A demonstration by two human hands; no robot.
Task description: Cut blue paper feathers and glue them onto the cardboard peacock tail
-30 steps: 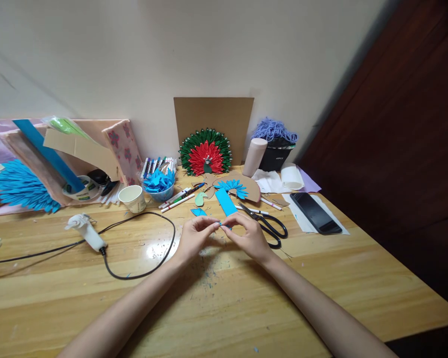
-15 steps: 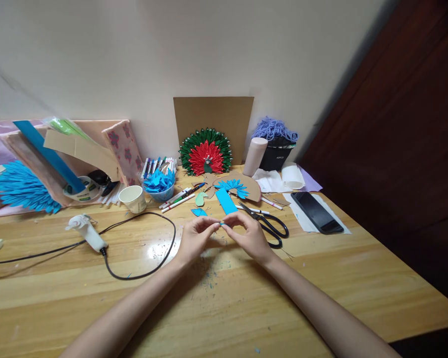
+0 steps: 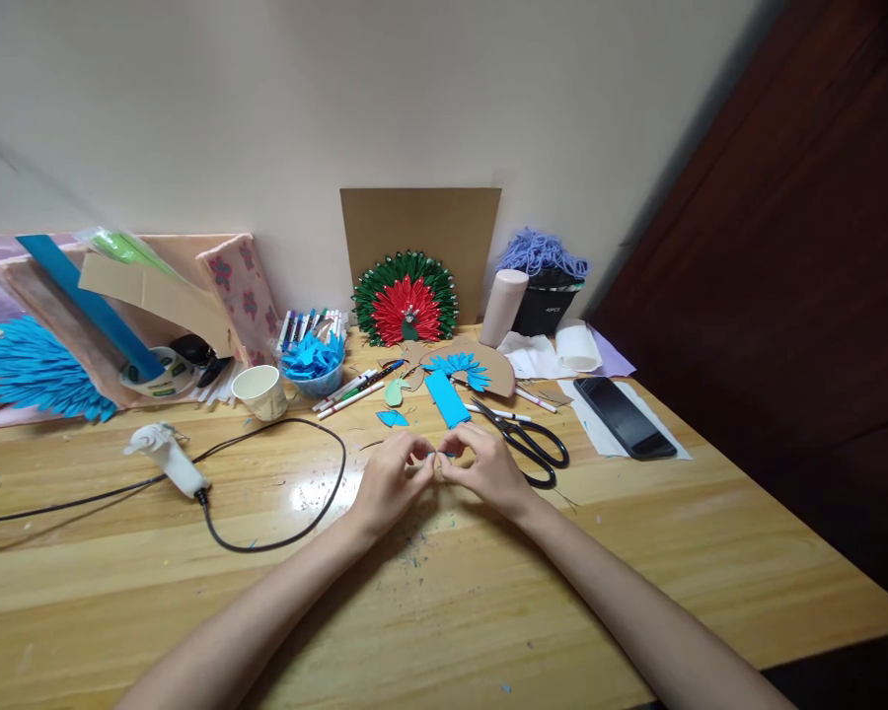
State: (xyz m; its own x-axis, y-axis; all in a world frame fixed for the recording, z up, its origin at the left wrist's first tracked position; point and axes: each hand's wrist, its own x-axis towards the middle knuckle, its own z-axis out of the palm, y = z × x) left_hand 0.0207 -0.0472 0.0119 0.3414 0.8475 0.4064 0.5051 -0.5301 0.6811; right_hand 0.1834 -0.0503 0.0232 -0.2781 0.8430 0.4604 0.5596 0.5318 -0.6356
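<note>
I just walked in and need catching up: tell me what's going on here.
The left hand and right hand are close together, pinching a small blue piece that is mostly hidden. A blue strip lies just beyond them, and the scissors lie by the right hand. The glue gun is off to the left, unheld.

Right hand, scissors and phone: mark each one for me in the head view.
Right hand (image 3: 492, 473): head view, on the back of the hand.
Scissors (image 3: 508, 428): head view, near the pivot.
Phone (image 3: 625, 419): head view, middle of its dark screen.
</note>
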